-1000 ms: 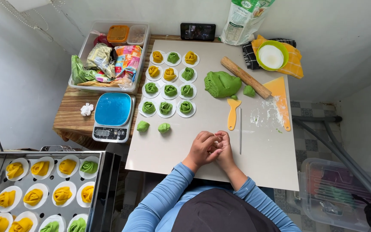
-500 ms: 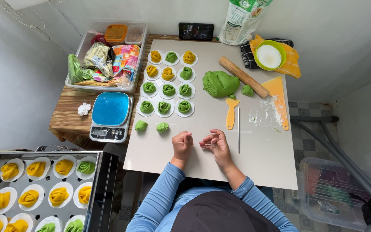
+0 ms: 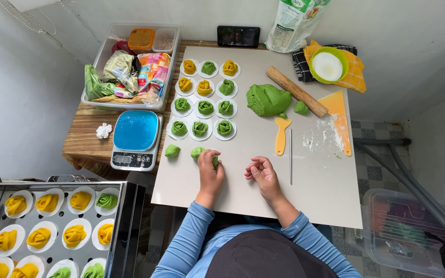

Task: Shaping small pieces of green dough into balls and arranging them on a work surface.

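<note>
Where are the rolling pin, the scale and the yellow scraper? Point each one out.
rolling pin (image 3: pixel 295 91), head view, middle of the wooden shaft.
scale (image 3: pixel 135 131), head view, centre of its blue weighing plate.
yellow scraper (image 3: pixel 281 135), head view, on the handle below its blade.

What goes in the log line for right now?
left hand: on green dough ball | right hand: curled, empty, above board | second dough ball: beside, untouched
</note>
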